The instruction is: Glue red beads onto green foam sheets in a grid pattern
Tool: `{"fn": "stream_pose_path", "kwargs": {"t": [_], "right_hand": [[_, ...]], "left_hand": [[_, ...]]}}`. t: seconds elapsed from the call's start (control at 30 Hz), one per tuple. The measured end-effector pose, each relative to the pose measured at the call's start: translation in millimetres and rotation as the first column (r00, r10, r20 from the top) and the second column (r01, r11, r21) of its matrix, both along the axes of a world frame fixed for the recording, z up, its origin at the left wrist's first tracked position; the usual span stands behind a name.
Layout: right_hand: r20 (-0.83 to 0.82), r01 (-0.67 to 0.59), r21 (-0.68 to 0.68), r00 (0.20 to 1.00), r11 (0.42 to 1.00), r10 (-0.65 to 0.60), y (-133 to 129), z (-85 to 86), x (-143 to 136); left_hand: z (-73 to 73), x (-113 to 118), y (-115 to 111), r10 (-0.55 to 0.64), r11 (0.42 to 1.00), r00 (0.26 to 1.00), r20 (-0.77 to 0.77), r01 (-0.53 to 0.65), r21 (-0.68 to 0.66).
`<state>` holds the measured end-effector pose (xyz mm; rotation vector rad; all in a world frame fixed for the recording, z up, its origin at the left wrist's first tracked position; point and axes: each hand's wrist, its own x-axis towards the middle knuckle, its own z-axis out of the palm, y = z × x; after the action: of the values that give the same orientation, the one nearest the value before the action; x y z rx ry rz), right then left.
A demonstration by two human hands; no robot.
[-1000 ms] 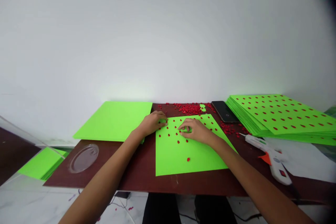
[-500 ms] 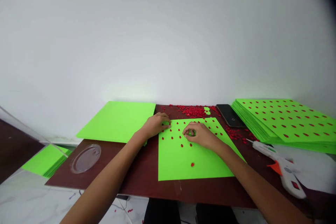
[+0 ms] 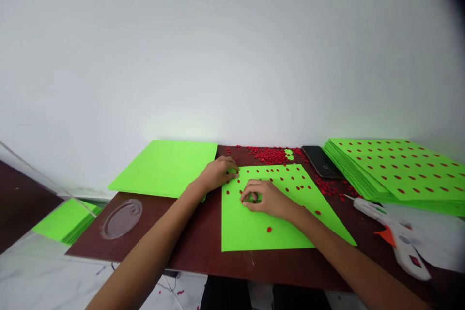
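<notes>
A bright green sheet (image 3: 254,237) lies on the table before me, dotted with small red pieces in loose rows over its upper part. One larger-looking red piece (image 3: 269,229) sits alone lower down on it. My left hand (image 3: 220,173) rests at the sheet's upper left edge, fingers extended and lying flat near the red dots. My right hand (image 3: 265,197) is low over the left middle of the sheet, thumb and forefinger pinched on a small red piece at the sheet's surface. The fingers mostly hide that piece.
Plain green sheets (image 3: 163,167) are stacked at left, dotted green sheets (image 3: 395,164) at right. Loose red pieces (image 3: 271,155) lie behind, beside a black phone (image 3: 321,162). A white glue gun (image 3: 403,242) is at right, a clear plastic lid (image 3: 122,219) at left. More green sheets (image 3: 61,223) sit lower left.
My right hand has moved left and slightly toward me across the sheet, uncovering more red pieces behind it. The left hand stays at the sheet's edge. The view has shifted slightly.
</notes>
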<state>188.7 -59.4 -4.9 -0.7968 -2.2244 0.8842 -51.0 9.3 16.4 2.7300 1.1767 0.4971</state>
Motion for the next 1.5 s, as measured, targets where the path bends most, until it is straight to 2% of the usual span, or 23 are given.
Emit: {"fn": "stream_pose_path", "kwargs": {"t": [0.17,0.37,0.6,0.8,1.0,1.1,1.17,1.23,1.27,1.33,1.37,1.4,1.5], "right_hand": [[0.030,-0.017,0.011,0.999,1.000,0.017,3,-3.1,2],[0.008,-0.005,0.008,1.000,1.000,0.005,1,1.5,6],[0.041,-0.041,0.151,0.999,0.988,0.035,-3,-5.8,8],[0.183,-0.071,0.351,0.983,0.934,0.006,-5,-7.8,8],[0.257,-0.116,0.406,0.966,0.906,0.009,-6,-5.5,8],[0.237,-0.141,0.377,0.970,0.916,0.052,-6,-5.1,9],[0.157,-0.083,0.315,0.987,0.945,0.034,0,-3.4,14],[0.043,0.095,0.262,0.993,0.960,-0.109,15,-0.2,25],[-0.002,0.218,0.255,0.974,0.942,-0.224,25,1.6,32],[0.002,0.435,0.287,0.891,0.854,-0.454,50,4.8,47],[0.070,0.470,0.314,0.855,0.825,-0.514,62,5.7,53],[0.149,0.462,0.338,0.834,0.820,-0.531,75,6.1,58],[0.257,0.415,0.361,0.817,0.835,-0.516,103,4.0,62]], "left_hand": [[0.4,-1,-1,-0.015,1.000,1.000,0.003,0.015,0.006],[0.6,0,0,-0.013,1.000,1.000,0.003,0.013,0.010],[1.6,1,-1,-0.002,1.000,1.000,-0.010,0.002,0.002],[2.2,1,-1,-0.004,1.000,1.000,-0.013,0.004,-0.008],[4.1,3,-1,-0.006,1.000,1.000,-0.012,0.006,-0.014],[4.8,3,-2,-0.005,1.000,1.000,-0.013,0.005,-0.016],[4.8,3,-2,-0.006,1.000,1.000,-0.014,0.006,-0.018],[4.6,3,-2,-0.007,1.000,1.000,-0.013,0.006,-0.019],[4.4,3,-2,-0.006,1.000,1.000,-0.012,0.006,-0.020],[4.1,2,-1,-0.005,1.000,1.000,-0.011,0.004,-0.022],[3.9,2,-1,-0.004,1.000,1.000,-0.010,0.003,-0.023],[3.7,2,-1,-0.003,1.000,1.000,-0.010,0.003,-0.024],[3.2,2,0,-0.004,1.000,1.000,-0.009,0.004,-0.023]]}}
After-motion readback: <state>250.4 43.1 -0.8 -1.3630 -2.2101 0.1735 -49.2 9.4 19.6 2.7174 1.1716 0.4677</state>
